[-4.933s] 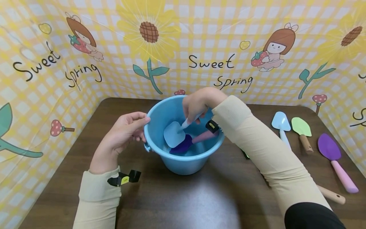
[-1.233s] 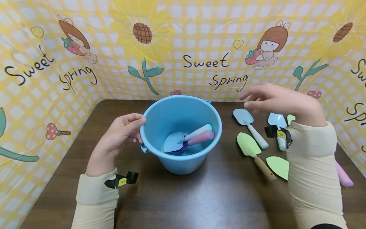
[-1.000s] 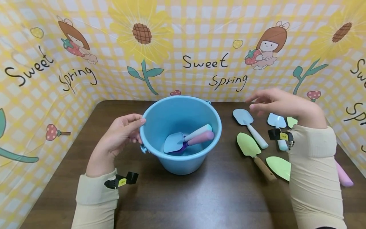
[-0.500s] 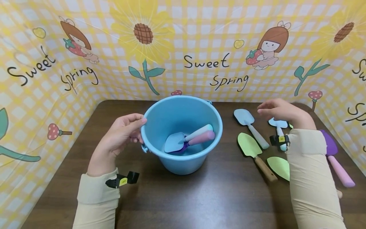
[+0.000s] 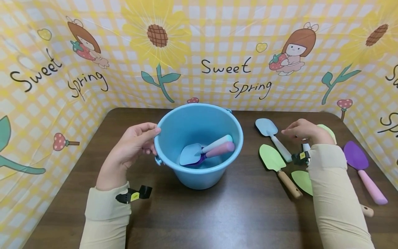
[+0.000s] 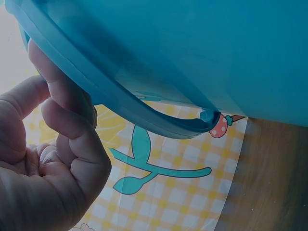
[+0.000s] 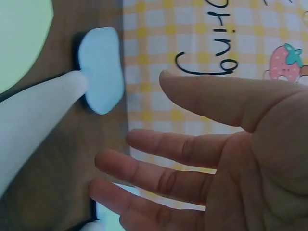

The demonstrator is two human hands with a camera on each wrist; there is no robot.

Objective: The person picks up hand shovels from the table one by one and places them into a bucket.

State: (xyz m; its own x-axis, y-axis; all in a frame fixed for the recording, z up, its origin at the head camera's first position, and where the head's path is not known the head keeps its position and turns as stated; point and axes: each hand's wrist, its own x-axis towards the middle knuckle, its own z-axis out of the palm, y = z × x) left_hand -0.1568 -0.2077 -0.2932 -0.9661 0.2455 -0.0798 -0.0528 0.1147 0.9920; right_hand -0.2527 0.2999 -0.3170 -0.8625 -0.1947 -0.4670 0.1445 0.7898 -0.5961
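Observation:
At its left rim, a light blue plastic bucket (image 5: 199,178) is pinched by my left hand (image 5: 132,148), the thumb on the rim and the fingers outside. Inside it lie a blue hand trowel (image 5: 190,154) and a purple trowel with a pink handle (image 5: 219,150). My right hand (image 5: 308,132) hovers, fingers extended and holding nothing, over a second blue trowel whose handle (image 5: 306,147) shows below it. Just left of that hand, another blue trowel (image 5: 266,127) lies on the table; the right wrist view shows its blade (image 7: 102,70) beyond the thumb.
A green trowel with a wooden handle (image 5: 271,157) lies right of the bucket. The right forearm partly hides another green blade (image 5: 303,180) and a wooden handle end (image 5: 367,211). Farther right lies a purple trowel (image 5: 356,156); a light green blade (image 5: 327,130) shows behind the right hand.
My right hand has let go of the blue trowel inside the bucket, moved out to the right and lowered over the trowels there. My left hand has stayed on the rim.

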